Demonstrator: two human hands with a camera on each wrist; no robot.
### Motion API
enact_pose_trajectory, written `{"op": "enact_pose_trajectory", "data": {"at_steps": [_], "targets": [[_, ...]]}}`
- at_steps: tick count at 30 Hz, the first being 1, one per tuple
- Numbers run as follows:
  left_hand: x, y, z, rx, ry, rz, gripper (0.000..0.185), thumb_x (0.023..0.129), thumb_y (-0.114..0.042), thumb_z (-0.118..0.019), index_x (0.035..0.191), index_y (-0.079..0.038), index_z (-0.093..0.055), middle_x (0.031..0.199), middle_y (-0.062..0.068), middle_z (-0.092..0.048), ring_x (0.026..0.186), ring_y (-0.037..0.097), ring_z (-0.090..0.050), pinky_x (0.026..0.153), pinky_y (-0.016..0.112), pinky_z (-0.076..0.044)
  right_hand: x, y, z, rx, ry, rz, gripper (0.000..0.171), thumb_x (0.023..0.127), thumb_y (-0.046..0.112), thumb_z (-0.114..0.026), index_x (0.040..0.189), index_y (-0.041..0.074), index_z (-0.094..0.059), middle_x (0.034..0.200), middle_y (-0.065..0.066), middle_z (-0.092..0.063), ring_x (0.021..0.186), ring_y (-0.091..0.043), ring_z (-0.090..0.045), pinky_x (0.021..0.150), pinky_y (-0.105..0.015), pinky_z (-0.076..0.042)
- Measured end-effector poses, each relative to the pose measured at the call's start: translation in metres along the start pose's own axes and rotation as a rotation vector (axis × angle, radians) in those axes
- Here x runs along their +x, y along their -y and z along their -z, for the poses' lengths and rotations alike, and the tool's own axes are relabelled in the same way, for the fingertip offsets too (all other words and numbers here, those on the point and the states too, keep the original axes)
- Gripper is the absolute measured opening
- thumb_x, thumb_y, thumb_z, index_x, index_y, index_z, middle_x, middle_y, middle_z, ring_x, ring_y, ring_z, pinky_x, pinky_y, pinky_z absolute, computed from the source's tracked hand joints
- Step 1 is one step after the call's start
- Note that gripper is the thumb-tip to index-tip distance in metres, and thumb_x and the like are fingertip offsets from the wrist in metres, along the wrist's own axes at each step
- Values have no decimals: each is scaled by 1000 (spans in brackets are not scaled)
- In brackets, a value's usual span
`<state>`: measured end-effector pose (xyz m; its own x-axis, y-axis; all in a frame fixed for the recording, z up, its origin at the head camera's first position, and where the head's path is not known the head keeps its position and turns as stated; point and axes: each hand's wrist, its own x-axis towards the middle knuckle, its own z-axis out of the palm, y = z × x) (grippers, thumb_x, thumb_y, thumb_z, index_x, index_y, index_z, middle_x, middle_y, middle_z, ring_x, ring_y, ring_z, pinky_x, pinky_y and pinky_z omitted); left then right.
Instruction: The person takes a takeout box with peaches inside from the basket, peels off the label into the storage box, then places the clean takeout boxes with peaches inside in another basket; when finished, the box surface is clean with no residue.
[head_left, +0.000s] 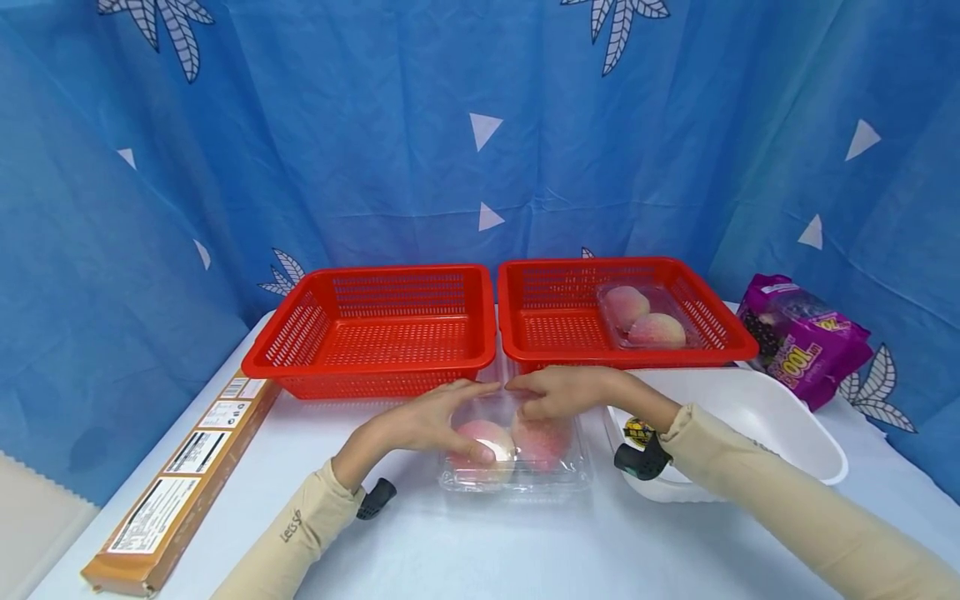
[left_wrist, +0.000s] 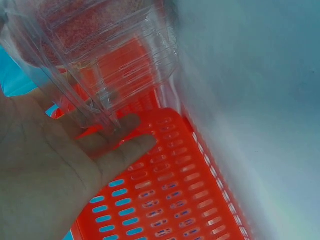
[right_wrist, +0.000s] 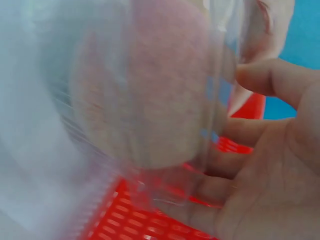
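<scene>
A clear plastic clamshell box (head_left: 517, 479) with two pink-and-cream peaches (head_left: 542, 437) is between both hands at the middle of the white table. My left hand (head_left: 423, 421) holds its left side, the thumb along the front and the fingers behind. In the left wrist view, those fingers (left_wrist: 125, 155) show past the plastic edge. From the other side my right hand (head_left: 562, 390) grips the box's far right part. The right wrist view has the thumb (right_wrist: 255, 77) at the box's edge and the other fingers behind it. Whether the box touches the table, I cannot tell.
Behind the hands stand a left red basket (head_left: 367, 375) and a right red basket (head_left: 555, 358), the latter holding another box of peaches (head_left: 656, 331). A white tub (head_left: 795, 433) and a purple bag (head_left: 806, 342) lie rightward. A long brown carton (head_left: 180, 483) lies left.
</scene>
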<state>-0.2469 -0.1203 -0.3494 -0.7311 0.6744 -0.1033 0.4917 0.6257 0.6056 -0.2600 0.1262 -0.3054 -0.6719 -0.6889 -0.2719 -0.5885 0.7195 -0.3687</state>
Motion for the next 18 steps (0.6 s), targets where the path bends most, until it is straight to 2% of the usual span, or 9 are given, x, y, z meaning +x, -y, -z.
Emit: {"op": "enact_pose_trajectory", "data": {"at_steps": [6,10,14,18], "targets": [[0,-2,-1,15,0,2,92,70,-60,-76,148,-40,-32,151,1,-33,137,23,-31,107,52,-35,-4,1,-5,104,-15,7,54,93,22,-53,142,0,-43,138,-15,-51,128,-32,-46,107,-49,-37],[0,-2,0,13,0,-11,93,70,-59,-77,149,-37,-32,148,1,-34,135,22,-34,104,51,-37,-6,3,-7,124,-32,11,57,92,23,-55,140,-4,-43,135,-18,-52,125,-34,-47,105,-50,-39],[-2,-4,1,-4,18,-26,95,70,-54,-79,150,-34,-32,146,0,-33,131,22,-36,100,49,-41,-11,4,-8,168,-48,-5,62,87,24,-63,139,-2,-44,118,-11,-58,107,-27,-53,90,-44,-50],[-4,-6,2,-22,44,-25,97,70,-48,-81,151,-34,-29,149,2,-29,133,24,-34,101,49,-40,-20,5,-11,244,-49,-48,62,83,28,-69,136,4,-48,105,-4,-58,97,-21,-53,78,-36,-52]]}}
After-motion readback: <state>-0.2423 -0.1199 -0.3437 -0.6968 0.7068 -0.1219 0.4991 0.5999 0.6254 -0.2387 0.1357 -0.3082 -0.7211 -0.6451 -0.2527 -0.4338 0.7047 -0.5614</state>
